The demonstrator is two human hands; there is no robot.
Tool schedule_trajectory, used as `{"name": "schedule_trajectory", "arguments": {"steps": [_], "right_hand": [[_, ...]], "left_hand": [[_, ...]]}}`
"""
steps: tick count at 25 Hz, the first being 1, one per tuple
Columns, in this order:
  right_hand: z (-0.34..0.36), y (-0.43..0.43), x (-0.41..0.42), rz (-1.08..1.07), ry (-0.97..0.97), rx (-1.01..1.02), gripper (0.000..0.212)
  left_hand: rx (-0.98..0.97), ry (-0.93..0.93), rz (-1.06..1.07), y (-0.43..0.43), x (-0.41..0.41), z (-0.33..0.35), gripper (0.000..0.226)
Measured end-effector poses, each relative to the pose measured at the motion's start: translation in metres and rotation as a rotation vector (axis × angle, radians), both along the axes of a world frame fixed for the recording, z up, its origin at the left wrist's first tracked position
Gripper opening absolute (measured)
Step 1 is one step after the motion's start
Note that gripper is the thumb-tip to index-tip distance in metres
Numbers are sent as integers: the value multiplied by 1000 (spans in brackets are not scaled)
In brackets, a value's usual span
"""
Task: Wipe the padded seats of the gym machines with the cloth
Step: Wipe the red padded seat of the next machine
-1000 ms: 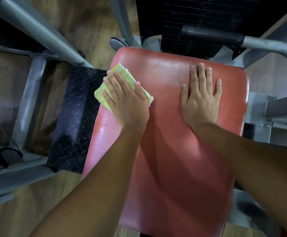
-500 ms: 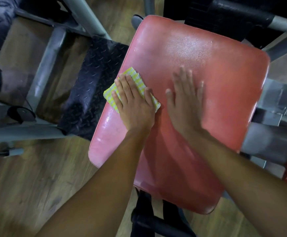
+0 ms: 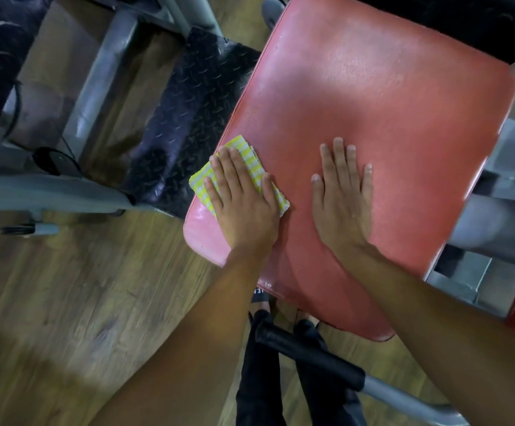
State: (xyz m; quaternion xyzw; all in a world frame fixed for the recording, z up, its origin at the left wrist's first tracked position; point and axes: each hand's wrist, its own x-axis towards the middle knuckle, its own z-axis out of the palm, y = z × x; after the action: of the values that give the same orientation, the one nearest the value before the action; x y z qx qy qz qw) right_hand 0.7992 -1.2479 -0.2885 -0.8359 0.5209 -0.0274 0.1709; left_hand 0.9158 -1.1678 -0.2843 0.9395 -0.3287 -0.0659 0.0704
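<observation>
A red padded seat [image 3: 388, 96] fills the upper right of the head view, its surface glossy. A folded yellow-and-white checked cloth [image 3: 201, 179] lies on the seat's near left corner. My left hand [image 3: 244, 198] presses flat on the cloth, fingers spread over it, so most of the cloth is hidden. My right hand [image 3: 342, 192] rests flat and bare on the pad, a hand's width to the right of the cloth.
Grey metal frame tubes [image 3: 96, 87] and a black checker-plate footrest [image 3: 182, 118] stand left of the seat. A black padded handle [image 3: 311, 358] on a grey bar sticks out below the seat's near edge. Wooden floor [image 3: 65, 302] lies to the lower left.
Both hands have slid toward me along the pad, the left one dragging the cloth from the far left corner down to the near left corner. The view has shifted back.
</observation>
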Motion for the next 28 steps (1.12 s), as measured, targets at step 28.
{"name": "schedule_trajectory", "arguments": {"steps": [28], "right_hand": [[9, -6, -4, -32, -206, 113, 50]], "left_hand": [[-52, 41, 140, 42, -61, 1, 67]]}}
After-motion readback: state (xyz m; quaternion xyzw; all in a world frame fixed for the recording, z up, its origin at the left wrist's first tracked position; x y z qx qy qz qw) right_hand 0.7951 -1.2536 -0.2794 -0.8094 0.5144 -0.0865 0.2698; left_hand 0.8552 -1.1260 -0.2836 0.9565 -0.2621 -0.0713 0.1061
